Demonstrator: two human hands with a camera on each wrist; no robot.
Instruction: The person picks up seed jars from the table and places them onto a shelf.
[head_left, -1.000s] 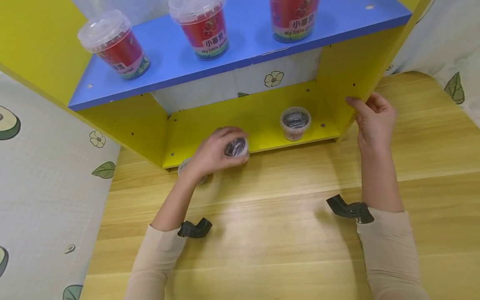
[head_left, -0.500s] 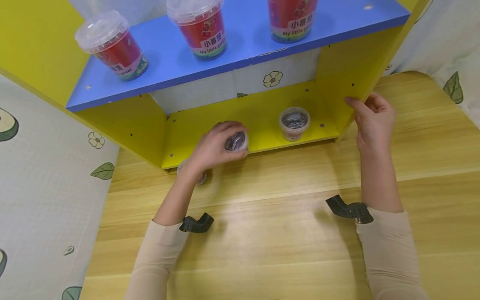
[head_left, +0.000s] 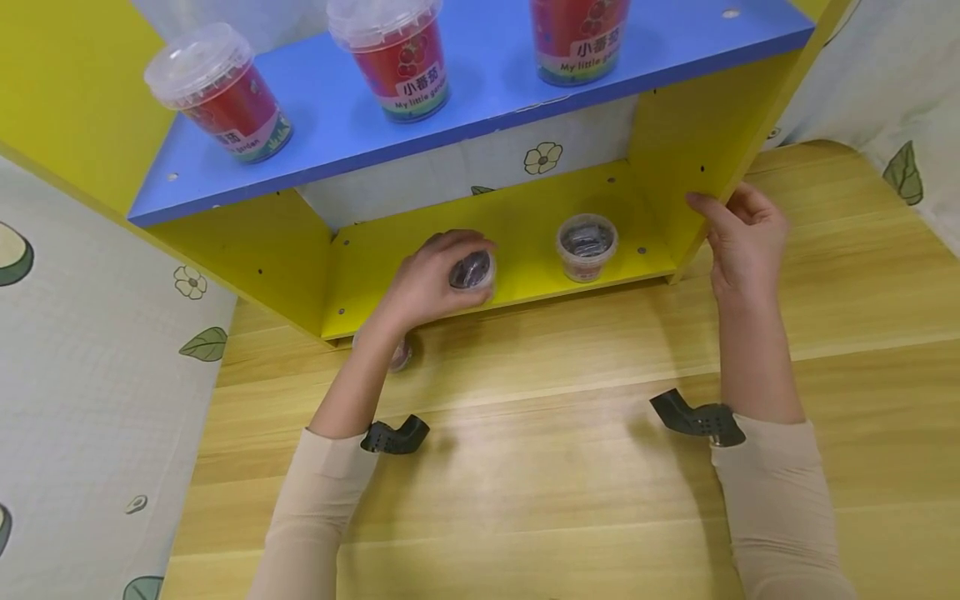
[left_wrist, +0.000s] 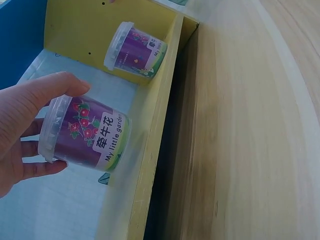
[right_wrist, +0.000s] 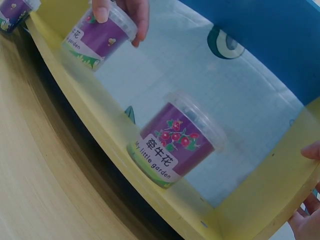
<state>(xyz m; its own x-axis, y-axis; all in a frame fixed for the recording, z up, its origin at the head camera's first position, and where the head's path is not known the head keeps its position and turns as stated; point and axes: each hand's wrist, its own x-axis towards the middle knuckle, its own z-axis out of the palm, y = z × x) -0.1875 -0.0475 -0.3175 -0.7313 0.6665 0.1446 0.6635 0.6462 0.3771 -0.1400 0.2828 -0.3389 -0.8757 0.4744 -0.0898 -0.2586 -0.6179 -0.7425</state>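
My left hand (head_left: 431, 279) grips a clear-lidded plastic cup (left_wrist: 90, 132) with a purple flower label by its upper rim, just above the yellow bottom shelf (head_left: 517, 225). In the left wrist view the cup tilts. A second purple-labelled cup (right_wrist: 175, 142) stands on that shelf to the right, apart from the held one. My right hand (head_left: 750, 242) pinches the front edge of the unit's yellow right side panel (head_left: 693, 158), thumb on the inner face and fingers outside. Beside the shelf's left front corner, a third cup (head_left: 401, 356) sits on the table, mostly hidden behind my left forearm.
Above, a blue shelf (head_left: 315, 79) carries red-labelled lidded cups, a left one (head_left: 236, 108), a middle one (head_left: 405, 67) and a right one (head_left: 577, 42). It overhangs the bottom shelf. A wooden table (head_left: 540, 467) lies in front, and patterned cloth (head_left: 97, 375) hangs at the sides.
My left hand has moved slightly away from me with the cup, from the front edge to over the bottom shelf. My right hand keeps its hold on the side panel.
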